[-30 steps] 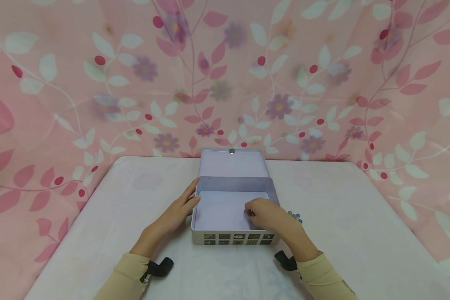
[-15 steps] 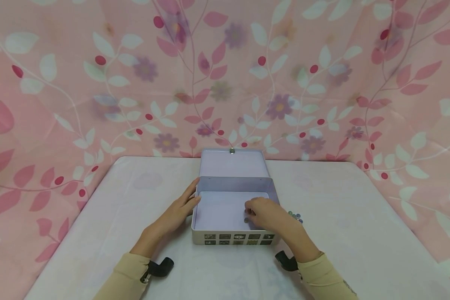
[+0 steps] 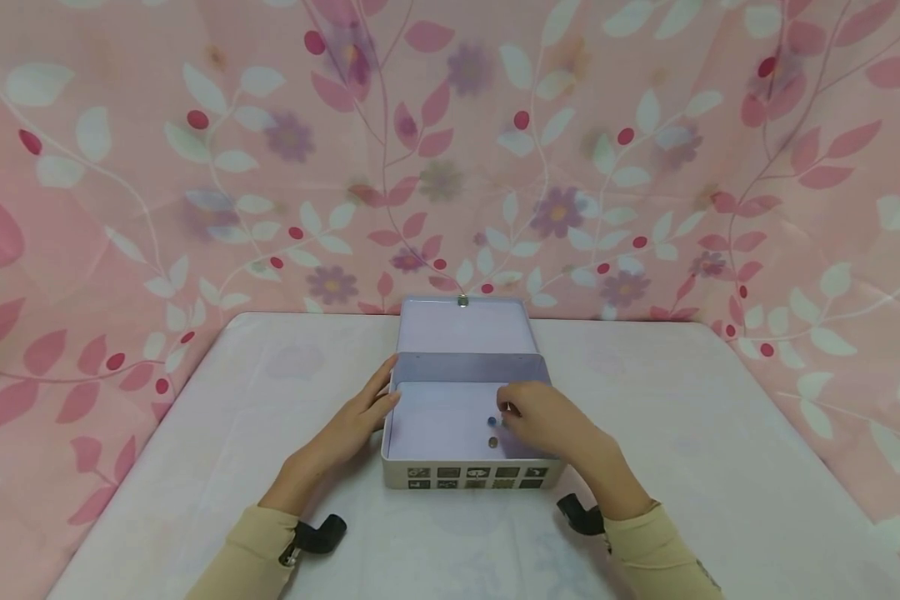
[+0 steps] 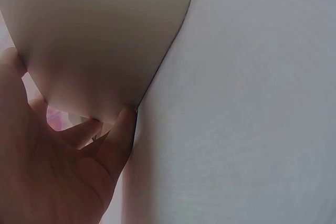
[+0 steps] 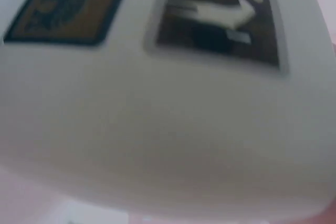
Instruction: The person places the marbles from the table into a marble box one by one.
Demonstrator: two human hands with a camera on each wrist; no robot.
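Note:
A shallow tin box (image 3: 442, 473) stands with its lid (image 3: 465, 327) tipped back; its inside is pale lilac, and dark square pictures mark its front. My left hand (image 3: 351, 427) rests against its left side, fingers near the back corner. In the left wrist view this hand (image 4: 63, 166) touches the box's plain wall (image 4: 100, 40). Over the right part of the interior, my right hand (image 3: 543, 417) has its fingers curled downward; I cannot tell whether anything is between them. A blue marble (image 3: 492, 422) and a brownish marble (image 3: 492, 442) lie on the box's floor beside it.
The box stands on a table with a white cloth (image 3: 720, 467). Behind it hangs a pink curtain (image 3: 450, 167) with leaves and flowers. Up close, the box's printed front (image 5: 168, 129) fills the right wrist view.
My right hand has moved slightly up and right. The brownish marble came into view on the box floor, then the blue one. Small marbles right of the box are now hidden behind the arm.

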